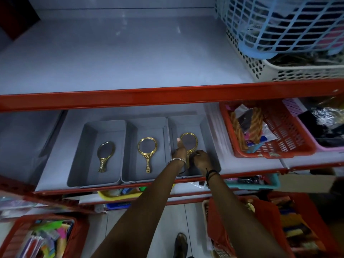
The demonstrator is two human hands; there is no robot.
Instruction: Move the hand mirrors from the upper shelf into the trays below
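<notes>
Both your hands reach into the right grey tray (208, 131) on the lower shelf (247, 161). Your left hand (180, 152) touches the rim of the third gold mirror (189, 143), thumb extended along its left edge; your right hand (201, 160) has its grip closed around the handle. The middle tray (130, 138) holds a gold mirror (147, 150), and the left tray (87, 140) a paler one (105, 155). The upper shelf (121, 58) carries no mirrors.
</notes>
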